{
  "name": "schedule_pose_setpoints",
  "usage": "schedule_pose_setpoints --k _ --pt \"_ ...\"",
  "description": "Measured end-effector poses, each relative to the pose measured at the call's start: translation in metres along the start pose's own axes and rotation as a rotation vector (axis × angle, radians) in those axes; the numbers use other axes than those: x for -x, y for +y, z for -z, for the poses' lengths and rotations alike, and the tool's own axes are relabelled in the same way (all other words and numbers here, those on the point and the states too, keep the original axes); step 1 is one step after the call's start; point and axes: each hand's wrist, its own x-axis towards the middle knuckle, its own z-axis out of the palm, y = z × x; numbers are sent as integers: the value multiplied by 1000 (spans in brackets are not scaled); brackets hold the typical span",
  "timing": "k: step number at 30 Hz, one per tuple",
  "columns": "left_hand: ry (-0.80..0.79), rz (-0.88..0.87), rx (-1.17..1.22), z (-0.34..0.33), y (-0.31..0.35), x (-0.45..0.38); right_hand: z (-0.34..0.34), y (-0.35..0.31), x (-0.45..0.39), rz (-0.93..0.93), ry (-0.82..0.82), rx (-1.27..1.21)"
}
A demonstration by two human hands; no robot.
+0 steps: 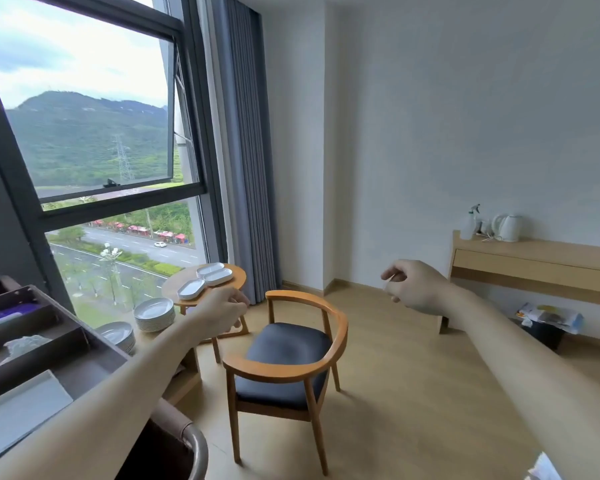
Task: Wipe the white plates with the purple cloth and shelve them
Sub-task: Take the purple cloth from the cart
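A bright windowed room held a round wooden desk (238,273). The left hand (222,311) hung loosely curled and empty, with stacked round white plates (155,311) just left of it. The right hand (414,287) had its fingers (394,273) curled, and whether they pinched anything was unclear. The folded purple cloth (13,311) lay well left of them, so plates could be shelved unwiped.

Left hand (222,311), right hand (416,285), loosely curled.

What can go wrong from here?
Left hand and right hand are away from what looks like the purple cloth in the cart; plates might get shelved unwiped.
Plate stacks on the window ledge could topple if grabbed carelessly.
The armchair blocks reach to the side table.
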Motion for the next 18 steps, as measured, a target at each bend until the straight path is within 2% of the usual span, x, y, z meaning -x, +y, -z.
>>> schedule_pose_setpoints --k 11,15,18 --pt "-42 174 -31 -17 -58 -160 -72 19 -188 50 -180 102" --pt "46 275 -2 4 -70 -219 -82 5 -282 129 -247 114" --pt "201 295 45 29 -74 -254 -95 -15 -352 217 -263 110"
